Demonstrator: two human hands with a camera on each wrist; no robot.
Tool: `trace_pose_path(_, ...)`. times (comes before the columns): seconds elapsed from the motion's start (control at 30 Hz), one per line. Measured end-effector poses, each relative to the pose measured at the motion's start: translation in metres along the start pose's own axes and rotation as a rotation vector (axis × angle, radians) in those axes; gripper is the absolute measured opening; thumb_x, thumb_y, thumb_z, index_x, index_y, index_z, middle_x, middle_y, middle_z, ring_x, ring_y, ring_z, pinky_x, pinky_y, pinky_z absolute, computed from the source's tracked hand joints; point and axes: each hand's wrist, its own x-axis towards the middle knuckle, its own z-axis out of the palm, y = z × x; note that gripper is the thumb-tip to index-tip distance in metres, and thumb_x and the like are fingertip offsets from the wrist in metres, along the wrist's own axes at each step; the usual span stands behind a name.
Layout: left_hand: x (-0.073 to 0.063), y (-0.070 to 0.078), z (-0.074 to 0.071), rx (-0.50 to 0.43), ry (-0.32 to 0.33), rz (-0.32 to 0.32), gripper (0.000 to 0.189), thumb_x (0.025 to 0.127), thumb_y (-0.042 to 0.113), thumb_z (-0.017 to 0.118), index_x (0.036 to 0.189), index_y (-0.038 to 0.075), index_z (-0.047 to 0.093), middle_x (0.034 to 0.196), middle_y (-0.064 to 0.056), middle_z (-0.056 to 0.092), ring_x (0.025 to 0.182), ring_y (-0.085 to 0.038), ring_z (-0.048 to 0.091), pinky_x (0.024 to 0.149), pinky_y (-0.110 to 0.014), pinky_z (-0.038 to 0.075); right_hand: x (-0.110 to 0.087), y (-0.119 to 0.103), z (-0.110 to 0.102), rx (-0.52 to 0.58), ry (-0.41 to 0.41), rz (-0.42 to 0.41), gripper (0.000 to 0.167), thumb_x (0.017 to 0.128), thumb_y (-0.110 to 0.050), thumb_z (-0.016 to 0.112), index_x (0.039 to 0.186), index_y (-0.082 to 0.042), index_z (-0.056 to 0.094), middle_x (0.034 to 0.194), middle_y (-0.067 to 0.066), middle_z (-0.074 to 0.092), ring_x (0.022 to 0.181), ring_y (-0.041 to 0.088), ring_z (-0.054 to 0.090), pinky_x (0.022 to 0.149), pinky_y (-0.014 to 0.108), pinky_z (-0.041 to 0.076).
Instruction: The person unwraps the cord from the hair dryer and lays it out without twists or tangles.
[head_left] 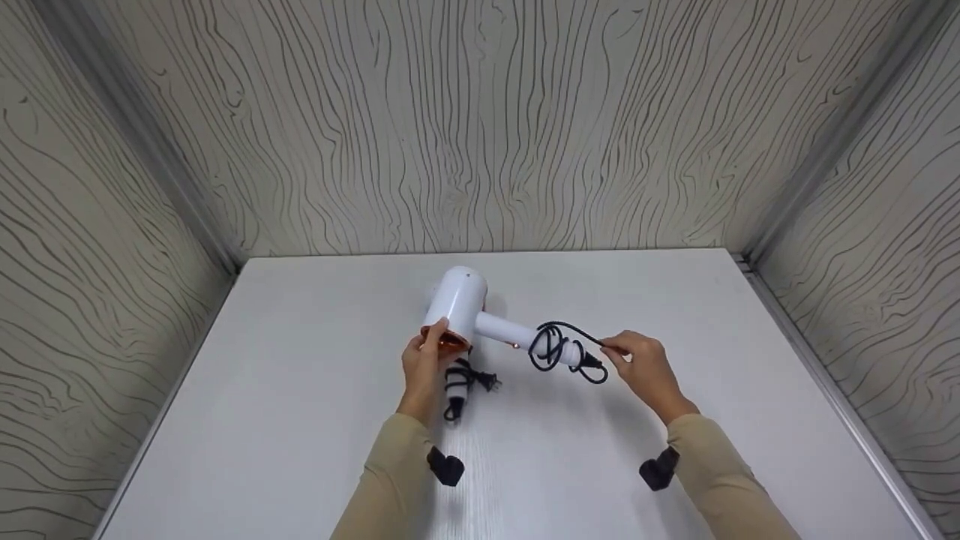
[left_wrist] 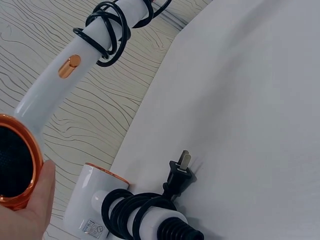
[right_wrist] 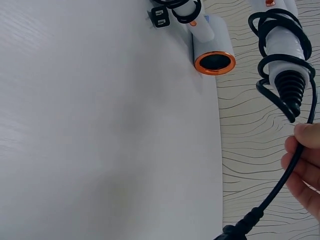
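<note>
Fingers (left_wrist: 44, 195) grip white dryer (head_left: 456, 296), cord (right_wrist: 280, 184) | second dryer (left_wrist: 85, 195): label (left_wrist: 93, 229) illegible

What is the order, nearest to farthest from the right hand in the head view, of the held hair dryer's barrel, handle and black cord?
1. Black cord: pinched by the right hand.
2. White handle: left of that hand.
3. White barrel: farther left, held by the left hand.

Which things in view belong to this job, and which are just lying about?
In the job:
held hair dryer, gripped by the left fingers
its black cord, pinched by the right fingers

Apparently lying about:
second hair dryer, on the table
</note>
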Motion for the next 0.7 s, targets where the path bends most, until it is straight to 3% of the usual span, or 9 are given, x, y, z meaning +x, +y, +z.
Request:
trace_pose_path(0.1, 0.0, 0.0, 0.0, 0.013, 0.001, 0.003, 0.065, 0.093, 0.047, 0.054, 0.131, -0.005, 0.042, 0.12, -0.018, 0.059, 0.093, -0.014, 0.067, 0.103, -0.041, 0.052, -0.001, 0.002, 0.0, -0.009, -0.024, 0.033, 0.009, 0.076, 0.007, 0.073, 0.084, 0.001, 0.074, 0.073, 0.009, 0.07, 0.069, 0.02, 0.067, 0.062, 0.028, 0.058)
trace_pose_path(0.33, 0.004, 0.0, -0.001, -0.102, -0.011, 0.034, 0.056, 0.095, 0.034, 0.054, 0.126, -0.011, 0.043, 0.102, -0.013, 0.061, 0.079, -0.012, 0.068, 0.092, -0.039, 0.058, -0.004, 0.007, 0.002, -0.027, -0.078, 0.088, 0.009, 0.078, 0.005, 0.073, 0.085, 0.001, 0.074, 0.075, 0.01, 0.07, 0.073, 0.021, 0.068, 0.066, 0.031, 0.059)
trace_pose_path(0.7, 0.003, 0.003, -0.002, -0.131, -0.001, 0.008, 0.061, 0.096, 0.036, 0.051, 0.132, -0.011, 0.037, 0.117, -0.02, 0.056, 0.086, -0.014, 0.065, 0.099, -0.042, 0.054, -0.01, 0.014, 0.005, -0.101, -0.189, 0.1, 0.005, 0.08, 0.003, 0.071, 0.082, -0.001, 0.074, 0.077, 0.008, 0.069, 0.073, 0.018, 0.064, 0.066, 0.032, 0.057)
